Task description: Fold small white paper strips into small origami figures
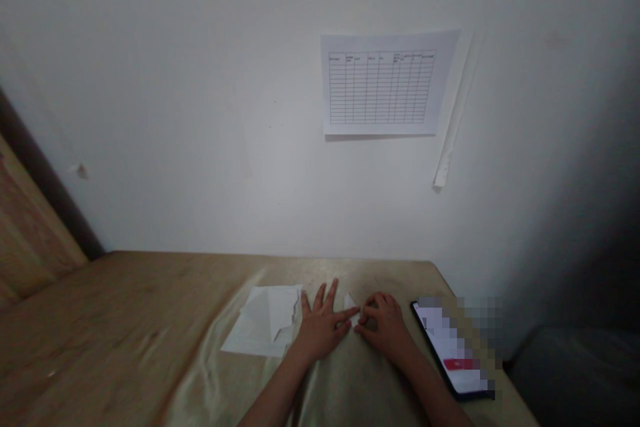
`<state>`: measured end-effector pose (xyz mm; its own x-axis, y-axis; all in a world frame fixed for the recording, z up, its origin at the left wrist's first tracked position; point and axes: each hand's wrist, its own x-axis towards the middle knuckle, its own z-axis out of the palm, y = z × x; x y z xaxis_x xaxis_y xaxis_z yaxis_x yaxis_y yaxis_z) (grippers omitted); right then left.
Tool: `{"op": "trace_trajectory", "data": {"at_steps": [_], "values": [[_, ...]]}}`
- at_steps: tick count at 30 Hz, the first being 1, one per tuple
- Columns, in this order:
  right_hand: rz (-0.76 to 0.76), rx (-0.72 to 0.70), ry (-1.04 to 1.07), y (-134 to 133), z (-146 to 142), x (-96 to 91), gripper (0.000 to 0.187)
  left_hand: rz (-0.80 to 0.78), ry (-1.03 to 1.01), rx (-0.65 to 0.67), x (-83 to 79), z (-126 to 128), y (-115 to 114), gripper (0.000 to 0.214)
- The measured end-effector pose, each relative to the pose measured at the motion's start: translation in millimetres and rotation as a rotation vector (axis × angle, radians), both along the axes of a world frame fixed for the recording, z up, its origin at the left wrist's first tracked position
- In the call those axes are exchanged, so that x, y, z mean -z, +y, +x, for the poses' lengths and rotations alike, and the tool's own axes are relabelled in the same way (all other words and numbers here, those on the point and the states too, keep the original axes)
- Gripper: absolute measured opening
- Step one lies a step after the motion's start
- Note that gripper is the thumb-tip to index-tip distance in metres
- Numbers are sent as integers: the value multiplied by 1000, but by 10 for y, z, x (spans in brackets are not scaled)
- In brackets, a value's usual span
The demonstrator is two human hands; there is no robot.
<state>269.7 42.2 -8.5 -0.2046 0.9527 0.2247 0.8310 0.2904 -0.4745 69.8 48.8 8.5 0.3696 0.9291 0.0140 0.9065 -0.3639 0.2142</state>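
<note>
A small folded-looking piece of white paper [349, 300] lies on the cloth-covered table between my two hands. My left hand [320, 327] rests flat with its fingers spread, its index finger and thumb reaching across to the paper. From the other side my right hand [387, 323] is curled, its thumb and fingertips pinched at the paper's right edge. Most of that paper is covered by my fingers. Left of my left hand are overlapping sheets of white paper [250, 335], one with a torn or uneven right edge.
A phone [453, 353] with a lit, partly blurred screen lies right of my right forearm. The tabletop [125, 320] wears a shiny tan cover with wrinkles. On the wall behind hangs a printed table sheet [380, 90]. A wooden board [30, 227] stands at far left.
</note>
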Motion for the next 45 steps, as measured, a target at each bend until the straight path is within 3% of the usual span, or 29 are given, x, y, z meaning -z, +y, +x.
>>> {"op": "trace_trajectory", "data": {"at_steps": [14, 29, 39, 45], "values": [[-43, 4, -23, 4, -11, -22, 10, 65, -18, 4, 40, 2, 17, 48], [-14, -9, -3, 1, -9, -21, 10, 68, -13, -20, 146, -90, 205, 54], [-26, -13, -26, 6, -2, -32, 10, 126, -43, -95, 135, -46, 261, 42], [-8, -11, -8, -6, 2, -26, 10, 184, -28, -109, 168, -34, 233, 59]]}}
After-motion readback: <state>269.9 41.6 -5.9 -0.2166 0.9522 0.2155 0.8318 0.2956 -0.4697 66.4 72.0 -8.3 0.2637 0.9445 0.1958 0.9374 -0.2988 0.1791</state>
